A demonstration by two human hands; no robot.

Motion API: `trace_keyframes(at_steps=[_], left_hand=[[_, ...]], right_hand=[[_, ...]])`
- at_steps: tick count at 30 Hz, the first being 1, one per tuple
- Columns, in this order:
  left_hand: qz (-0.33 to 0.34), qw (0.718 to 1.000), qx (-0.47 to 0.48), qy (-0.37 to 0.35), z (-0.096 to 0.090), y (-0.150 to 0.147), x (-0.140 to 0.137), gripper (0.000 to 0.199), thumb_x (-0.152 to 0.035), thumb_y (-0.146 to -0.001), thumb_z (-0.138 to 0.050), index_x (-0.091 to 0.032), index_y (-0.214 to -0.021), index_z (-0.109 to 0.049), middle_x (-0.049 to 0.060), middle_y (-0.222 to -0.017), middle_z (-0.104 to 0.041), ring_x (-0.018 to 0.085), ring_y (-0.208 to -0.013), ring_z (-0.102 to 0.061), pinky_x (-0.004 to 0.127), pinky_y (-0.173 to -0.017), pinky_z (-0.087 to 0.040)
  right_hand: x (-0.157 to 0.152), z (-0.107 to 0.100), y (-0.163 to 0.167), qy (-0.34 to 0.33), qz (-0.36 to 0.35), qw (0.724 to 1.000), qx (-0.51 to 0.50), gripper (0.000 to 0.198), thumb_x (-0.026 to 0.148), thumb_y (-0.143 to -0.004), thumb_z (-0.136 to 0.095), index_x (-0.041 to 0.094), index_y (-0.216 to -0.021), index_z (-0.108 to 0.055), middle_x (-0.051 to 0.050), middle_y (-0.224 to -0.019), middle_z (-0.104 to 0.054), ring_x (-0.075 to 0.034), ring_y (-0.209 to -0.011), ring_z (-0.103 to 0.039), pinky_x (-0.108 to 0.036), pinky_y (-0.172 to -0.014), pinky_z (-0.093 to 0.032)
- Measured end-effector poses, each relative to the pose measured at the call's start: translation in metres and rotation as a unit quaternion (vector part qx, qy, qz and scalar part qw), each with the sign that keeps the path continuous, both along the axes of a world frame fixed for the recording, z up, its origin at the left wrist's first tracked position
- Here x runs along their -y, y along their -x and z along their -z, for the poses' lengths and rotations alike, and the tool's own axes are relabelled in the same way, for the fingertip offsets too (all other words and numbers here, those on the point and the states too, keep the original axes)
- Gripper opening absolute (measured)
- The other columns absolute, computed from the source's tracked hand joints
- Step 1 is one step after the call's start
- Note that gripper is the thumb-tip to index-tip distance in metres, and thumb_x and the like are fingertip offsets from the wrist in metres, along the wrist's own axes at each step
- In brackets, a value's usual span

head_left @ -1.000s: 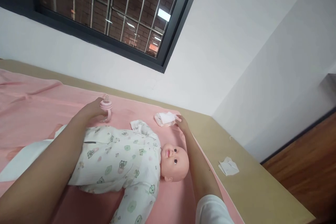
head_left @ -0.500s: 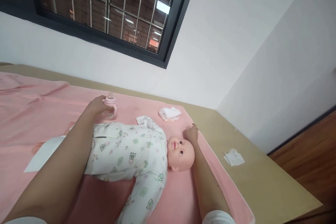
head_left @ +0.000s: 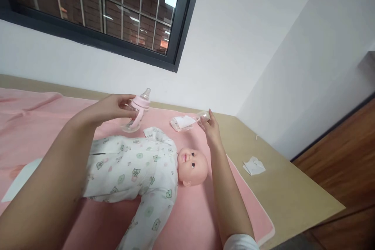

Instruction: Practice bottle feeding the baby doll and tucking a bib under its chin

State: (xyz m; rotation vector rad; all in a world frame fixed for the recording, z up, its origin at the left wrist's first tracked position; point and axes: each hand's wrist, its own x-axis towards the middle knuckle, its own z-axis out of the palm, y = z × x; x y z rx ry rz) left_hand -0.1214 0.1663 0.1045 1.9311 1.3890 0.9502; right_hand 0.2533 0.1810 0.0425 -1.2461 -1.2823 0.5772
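A baby bottle (head_left: 140, 105) with a pink collar, pink handles and a clear teat is tilted to the right above the pink blanket (head_left: 187, 218). My left hand (head_left: 117, 107) is closed around its side. In my right hand (head_left: 211, 127) is a clear bottle cap (head_left: 202, 117), gripped between thumb and fingers near the blanket's far right corner. Between my arms a baby doll (head_left: 193, 167) lies on its back in a white printed outfit (head_left: 134, 168), its head to the right. My left forearm hides part of the doll's lower body.
A clear packet with white tissue (head_left: 184, 122) lies on the blanket beyond the doll. A folded white tissue (head_left: 254, 166) rests on the tan tabletop (head_left: 281, 187) at right. Behind the table are a white wall (head_left: 211, 66) and a barred window (head_left: 117, 11).
My left hand has lifted the bottle and moved it right, tilting it. My right hand has risen from beside the doll's head and now shows the clear cap. The view has shifted slightly.
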Motion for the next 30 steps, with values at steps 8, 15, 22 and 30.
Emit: trace_keyframes(at_steps=[8,15,22,30], left_hand=[[-0.023,0.985,-0.149,-0.082,-0.008,-0.045,0.041,0.090,-0.057,-0.062,-0.075,-0.037,-0.146,-0.049,0.003,-0.111,-0.072,0.033,-0.104,-0.068,0.038,-0.083,-0.050],[0.071,0.985,-0.131,-0.092,-0.011,-0.057,0.056,0.100,-0.062,-0.057,-0.075,-0.039,-0.150,-0.047,0.004,-0.119,-0.071,0.034,-0.115,-0.064,0.037,-0.089,-0.050],[0.073,0.982,-0.127,-0.121,-0.013,-0.056,0.059,0.102,-0.066,-0.062,-0.073,-0.036,-0.155,-0.041,0.003,-0.108,-0.073,0.032,-0.104,-0.068,0.035,-0.084,-0.051],[0.106,0.972,-0.137,-0.160,-0.020,-0.052,0.068,0.098,-0.069,-0.076,-0.068,-0.031,-0.160,-0.032,0.006,-0.109,-0.073,0.031,-0.105,-0.067,0.036,-0.087,-0.049]], right_hand=[[0.067,-0.035,0.098,-0.118,-0.112,0.981,-0.106,0.071,0.058,-0.083,-0.069,0.028,-0.142,-0.043,-0.011,-0.137,-0.061,-0.024,-0.127,-0.060,-0.042,-0.107,-0.051],[0.088,-0.038,0.116,-0.113,-0.145,0.978,-0.099,0.067,0.056,-0.085,-0.068,0.030,-0.143,-0.045,-0.009,-0.140,-0.059,-0.023,-0.129,-0.059,-0.044,-0.111,-0.049],[0.091,-0.033,0.124,-0.124,-0.196,0.970,-0.068,0.069,0.058,-0.084,-0.070,0.032,-0.145,-0.048,-0.007,-0.145,-0.056,-0.024,-0.131,-0.057,-0.043,-0.113,-0.048],[0.083,-0.038,0.107,-0.081,-0.332,0.938,-0.052,0.082,0.060,-0.090,-0.061,0.043,-0.160,-0.022,-0.001,-0.161,-0.039,-0.028,-0.142,-0.047,-0.052,-0.113,-0.047]])
